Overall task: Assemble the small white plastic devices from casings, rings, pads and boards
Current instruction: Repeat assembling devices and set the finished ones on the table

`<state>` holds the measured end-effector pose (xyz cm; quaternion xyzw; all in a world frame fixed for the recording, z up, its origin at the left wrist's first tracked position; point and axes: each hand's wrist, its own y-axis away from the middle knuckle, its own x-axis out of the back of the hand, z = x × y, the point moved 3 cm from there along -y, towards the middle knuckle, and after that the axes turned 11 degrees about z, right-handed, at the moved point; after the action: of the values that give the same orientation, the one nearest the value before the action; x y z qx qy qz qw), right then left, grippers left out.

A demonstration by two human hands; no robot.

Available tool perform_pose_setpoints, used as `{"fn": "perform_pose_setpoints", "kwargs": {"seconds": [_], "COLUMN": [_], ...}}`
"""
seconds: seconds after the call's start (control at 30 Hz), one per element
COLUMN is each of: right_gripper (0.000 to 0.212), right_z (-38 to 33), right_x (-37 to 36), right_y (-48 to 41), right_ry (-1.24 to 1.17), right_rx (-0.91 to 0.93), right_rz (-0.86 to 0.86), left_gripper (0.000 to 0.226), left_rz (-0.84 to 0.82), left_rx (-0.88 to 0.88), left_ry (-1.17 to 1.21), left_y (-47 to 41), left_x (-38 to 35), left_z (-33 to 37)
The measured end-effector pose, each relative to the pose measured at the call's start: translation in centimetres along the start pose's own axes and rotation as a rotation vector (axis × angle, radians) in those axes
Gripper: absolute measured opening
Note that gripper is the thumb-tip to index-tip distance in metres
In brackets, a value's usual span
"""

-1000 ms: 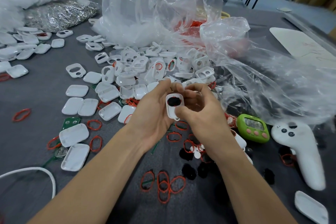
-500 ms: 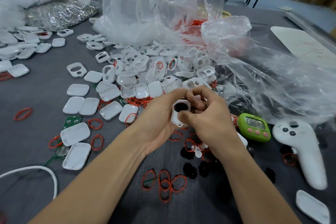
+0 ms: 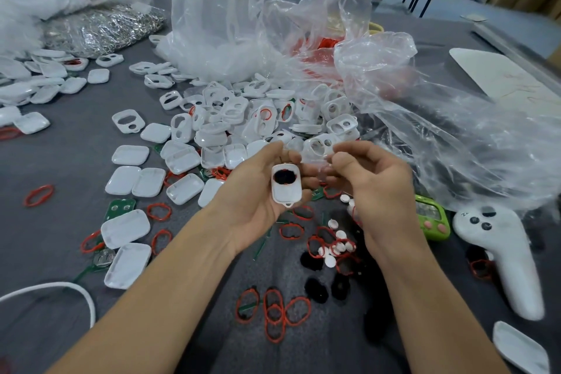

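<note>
At far centre of the surface (image 3: 60, 167), clear bag (image 3: 318, 9) holds red rings (image 3: 312, 56). Left hand (image 3: 252, 191), palm up, grips white casing (image 3: 287, 193) with black pad (image 3: 284, 176) in its upper opening. Right hand (image 3: 379, 182) just beside, fingers curled toward thumb; any held part indiscernible.

— Where is the one in progress?
— A small white plastic casing (image 3: 286, 188) lies in the left hand (image 3: 258, 194), face up, with its loop end towards the wrist. What looks like a fuzzy black pad (image 3: 284, 176) fills its oval opening.
— And the loose parts?
— On the grey table (image 3: 60, 167), windowed white casing fronts (image 3: 261, 118) are heaped behind and plain white casing backs (image 3: 126, 223) lie to the left. Red rubber rings (image 3: 273, 310) and loose black pads (image 3: 315, 290) are nearer, and a green circuit board (image 3: 120, 206) sits beside the backs.
</note>
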<state>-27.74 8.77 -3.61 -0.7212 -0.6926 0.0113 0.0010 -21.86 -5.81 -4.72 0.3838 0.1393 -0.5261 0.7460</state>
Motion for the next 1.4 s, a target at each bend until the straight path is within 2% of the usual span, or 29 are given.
{"fn": "perform_pose_setpoints", "kwargs": {"seconds": [0.1,0.23,0.37,0.43,0.53,0.67,0.73,0.77,0.87,0.97,1.03,1.1,1.17,1.27,1.4], "right_gripper": [0.01,0.018,0.027,0.027,0.031,0.035,0.024,0.019,0.02,0.01,0.023,0.025,0.018,0.017,0.03], "right_z": [-0.2,-1.1,-2.3,-2.9,-3.5,-3.7,-3.4,-3.0,-2.0,-1.4,-1.1,-0.9,-0.9,-0.6,-0.4], "right_x": [1.0,2.0,3.1,2.8,1.3,-0.5,-1.1,-1.4,-2.4,-2.5,-1.8,-1.3,-1.2,-2.1,-2.6], "right_y": [-0.7,-1.5,-2.4,-3.0,-4.1,-4.9,-3.9,-3.4,-2.2,-2.7,-3.1,-3.0,-2.2,-0.6,0.5], "right_ry": [0.099,0.089,0.407,0.649,0.881,1.185,1.141,1.101,1.086,1.112,1.045,0.86,0.57,0.159,0.05], "right_rx": [0.071,0.107,0.271,0.34,0.35,0.312,0.323,0.354,0.454,0.421,0.364,0.291,0.177,0.007,-0.05], "right_rz": [0.086,0.137,0.167,0.112,-0.012,-0.287,-0.349,-0.337,-0.229,-0.179,-0.147,-0.109,-0.1,-0.188,-0.288], "left_gripper": [0.018,0.036,0.039,0.04,0.04,0.038,0.034,0.032,0.031,0.03,0.029,0.029,0.029,0.03,0.031], "left_rz": [0.033,0.091,0.107,0.14,0.195,0.208,0.194,0.186,0.182,0.187,0.179,0.181,0.189,0.22,0.235], "left_rx": [-0.02,-0.068,-0.084,-0.109,-0.145,-0.151,-0.133,-0.124,-0.105,-0.107,-0.107,-0.108,-0.114,-0.158,-0.177], "left_ry": [0.017,0.002,0.019,0.032,0.018,0.087,0.143,0.155,0.125,0.103,0.1,0.097,0.091,0.073,0.041], "left_y": [-0.3,-0.6,-0.8,-0.9,-1.0,-0.9,-0.9,-0.9,-0.9,-0.8,-0.9,-0.9,-0.9,-1.0,-0.9], "left_x": [0.3,0.8,0.8,0.8,1.1,1.7,2.0,2.0,1.7,1.7,1.8,1.8,1.6,1.4,1.2], "left_z": [0.4,0.5,0.7,0.9,1.4,1.9,2.1,2.2,1.9,1.8,1.9,1.9,1.8,1.6,1.5]}}
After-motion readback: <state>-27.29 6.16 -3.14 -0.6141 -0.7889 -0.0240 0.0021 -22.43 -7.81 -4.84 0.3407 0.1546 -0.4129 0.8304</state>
